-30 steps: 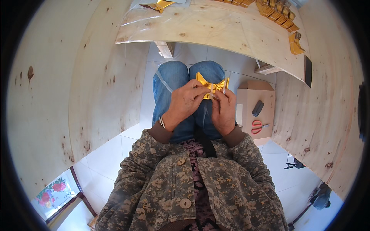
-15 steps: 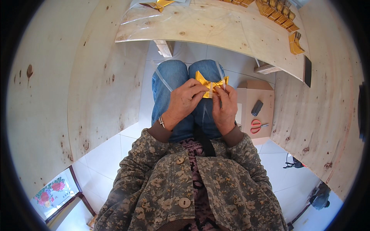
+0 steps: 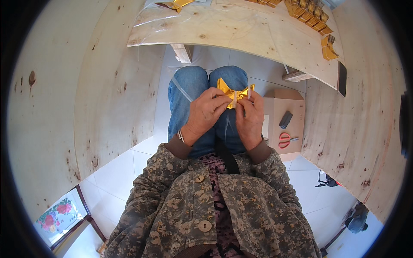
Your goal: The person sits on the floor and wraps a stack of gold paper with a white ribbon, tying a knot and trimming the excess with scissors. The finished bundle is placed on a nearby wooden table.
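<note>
Above my knees I hold a piece of folded gold foil paper (image 3: 223, 87), spread like a bow and pinched in at the middle. A pale, translucent strip (image 3: 183, 88) crosses it, with one end trailing over my left knee and another sticking up beside my right fingers. My left hand (image 3: 203, 112) pinches the foil paper at its left and near side. With thumb and fingers closed, my right hand (image 3: 250, 120) grips its right side and the strip. The fingers partly hide the middle of the fold.
Ahead stands a plywood table (image 3: 241, 30) with rows of gold folded pieces (image 3: 307, 17) and clear film. A cardboard box (image 3: 279, 101) at the right bears red-handled scissors (image 3: 285, 140) and a small dark object (image 3: 285, 119). Plywood panels (image 3: 47, 99) rise on both sides.
My right fingers have shifted slightly on the foil paper, and the strip's upright end stands straighter. My left hand keeps its pinch.
</note>
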`<act>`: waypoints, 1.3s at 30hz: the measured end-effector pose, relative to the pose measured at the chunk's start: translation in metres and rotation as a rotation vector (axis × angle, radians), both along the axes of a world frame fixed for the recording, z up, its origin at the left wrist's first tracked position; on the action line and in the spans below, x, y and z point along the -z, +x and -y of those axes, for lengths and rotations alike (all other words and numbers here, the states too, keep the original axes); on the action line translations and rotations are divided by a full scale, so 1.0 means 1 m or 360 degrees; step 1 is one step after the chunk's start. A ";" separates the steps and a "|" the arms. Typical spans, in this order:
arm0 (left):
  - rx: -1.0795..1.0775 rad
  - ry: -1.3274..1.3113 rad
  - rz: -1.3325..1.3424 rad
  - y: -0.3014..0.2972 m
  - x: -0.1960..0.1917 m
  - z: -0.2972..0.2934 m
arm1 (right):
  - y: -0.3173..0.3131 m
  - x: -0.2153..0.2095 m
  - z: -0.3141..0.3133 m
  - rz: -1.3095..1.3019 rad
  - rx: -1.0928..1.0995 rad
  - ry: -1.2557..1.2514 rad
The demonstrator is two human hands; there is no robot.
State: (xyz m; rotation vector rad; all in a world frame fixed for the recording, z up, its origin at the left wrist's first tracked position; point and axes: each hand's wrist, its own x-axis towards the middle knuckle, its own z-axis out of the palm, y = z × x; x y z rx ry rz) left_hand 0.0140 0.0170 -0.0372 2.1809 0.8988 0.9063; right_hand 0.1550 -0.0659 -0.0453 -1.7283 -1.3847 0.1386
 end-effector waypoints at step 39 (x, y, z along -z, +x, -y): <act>-0.0235 -0.0661 0.0048 0.000 0.009 -0.004 | 0.039 -0.004 0.006 -0.0632 -0.0042 -0.0227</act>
